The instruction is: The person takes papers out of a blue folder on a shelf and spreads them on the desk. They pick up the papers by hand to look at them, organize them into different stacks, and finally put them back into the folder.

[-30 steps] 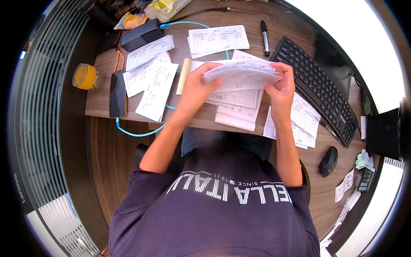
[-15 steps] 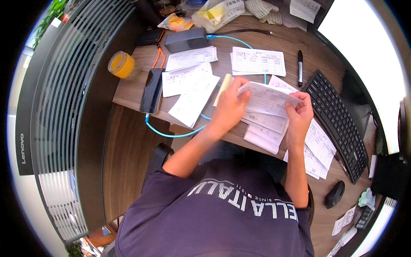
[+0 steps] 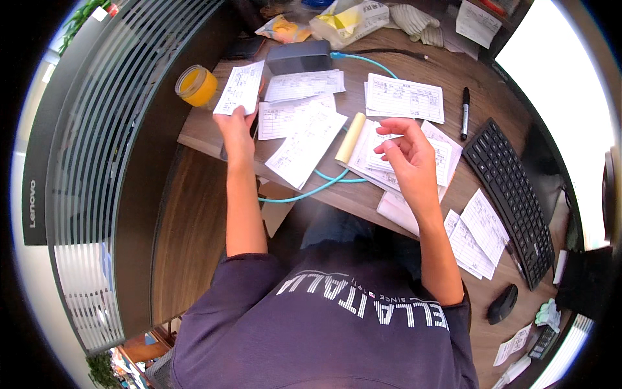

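Note:
My left hand (image 3: 236, 133) is closed on a white paper slip (image 3: 241, 89) with printed lines and handwriting. It holds the slip over the left side of the desk, between a glass jar (image 3: 196, 86) with yellow contents and the spread slips. My right hand (image 3: 414, 167) hovers with its fingers loosely bent and apart, nothing seen between them. Under it lies a receipt pad (image 3: 446, 139) with loose slips on top and a rolled yellowish edge (image 3: 350, 138) at its left. Left of the pad, several filled-in slips (image 3: 306, 151) overlap; another small stack (image 3: 407, 97) lies beyond it.
A black marker (image 3: 465, 113), a keyboard (image 3: 512, 194) and a mouse (image 3: 503, 304) are on the right. More slips (image 3: 475, 235) lie near the keyboard. A dark grey box (image 3: 299, 58) stands at the back; a blue cable (image 3: 301, 196) loops over the front edge.
Both hands were together over the pad, handling slips. My left hand has swung left with one slip, covering the phone there. My right hand has let go and stays above the pad.

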Action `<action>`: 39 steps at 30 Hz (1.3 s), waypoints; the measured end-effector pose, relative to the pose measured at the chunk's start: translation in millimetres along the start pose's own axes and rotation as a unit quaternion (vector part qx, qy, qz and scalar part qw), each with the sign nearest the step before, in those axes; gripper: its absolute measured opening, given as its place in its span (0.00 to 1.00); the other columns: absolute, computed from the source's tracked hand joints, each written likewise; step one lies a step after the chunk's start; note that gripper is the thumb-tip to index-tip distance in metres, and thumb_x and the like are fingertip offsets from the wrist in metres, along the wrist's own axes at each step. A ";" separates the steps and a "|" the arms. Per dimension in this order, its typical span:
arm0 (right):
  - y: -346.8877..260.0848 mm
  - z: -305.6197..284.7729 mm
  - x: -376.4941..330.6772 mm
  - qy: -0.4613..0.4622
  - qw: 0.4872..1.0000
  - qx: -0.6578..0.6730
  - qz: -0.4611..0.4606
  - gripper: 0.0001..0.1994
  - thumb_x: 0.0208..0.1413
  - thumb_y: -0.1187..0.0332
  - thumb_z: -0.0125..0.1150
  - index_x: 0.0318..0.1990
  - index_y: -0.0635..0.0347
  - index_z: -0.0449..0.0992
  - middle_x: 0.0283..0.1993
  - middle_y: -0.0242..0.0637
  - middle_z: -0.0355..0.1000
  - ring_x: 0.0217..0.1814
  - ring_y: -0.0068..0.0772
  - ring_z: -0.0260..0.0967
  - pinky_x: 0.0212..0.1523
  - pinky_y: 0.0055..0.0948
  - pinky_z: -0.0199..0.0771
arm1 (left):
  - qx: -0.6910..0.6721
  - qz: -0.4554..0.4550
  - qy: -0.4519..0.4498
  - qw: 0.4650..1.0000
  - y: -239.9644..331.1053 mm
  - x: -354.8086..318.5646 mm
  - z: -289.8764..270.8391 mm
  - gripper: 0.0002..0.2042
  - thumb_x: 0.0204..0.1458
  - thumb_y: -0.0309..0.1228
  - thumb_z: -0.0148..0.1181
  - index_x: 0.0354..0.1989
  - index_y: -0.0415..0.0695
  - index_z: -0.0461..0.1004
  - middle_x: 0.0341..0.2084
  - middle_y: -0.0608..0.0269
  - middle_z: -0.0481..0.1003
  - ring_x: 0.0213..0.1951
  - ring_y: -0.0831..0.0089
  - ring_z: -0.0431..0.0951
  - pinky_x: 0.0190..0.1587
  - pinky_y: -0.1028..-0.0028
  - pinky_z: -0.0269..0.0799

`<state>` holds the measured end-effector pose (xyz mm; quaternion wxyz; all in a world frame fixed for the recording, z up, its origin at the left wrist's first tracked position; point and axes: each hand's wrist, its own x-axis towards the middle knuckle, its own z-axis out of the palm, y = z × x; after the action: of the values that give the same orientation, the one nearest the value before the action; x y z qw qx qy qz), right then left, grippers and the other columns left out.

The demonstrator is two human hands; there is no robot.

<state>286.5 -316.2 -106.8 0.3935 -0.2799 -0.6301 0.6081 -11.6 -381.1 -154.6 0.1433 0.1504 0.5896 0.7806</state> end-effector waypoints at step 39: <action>26.6 -77.2 -27.8 -0.050 0.905 -0.421 -0.027 0.22 0.42 0.73 0.61 0.50 0.64 0.70 0.56 0.50 0.64 0.58 0.46 0.62 0.56 0.36 0.62 | 0.479 0.285 -0.484 0.674 -44.8 -54.1 165.0 0.45 0.34 0.38 0.70 0.60 0.37 0.50 0.57 0.42 0.59 0.59 0.50 0.58 0.62 0.63 0.50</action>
<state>362.6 -294.4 -141.1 0.2232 -0.3713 -0.8537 0.2892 106.6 -246.2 -158.6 0.0873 0.7163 0.6592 0.2116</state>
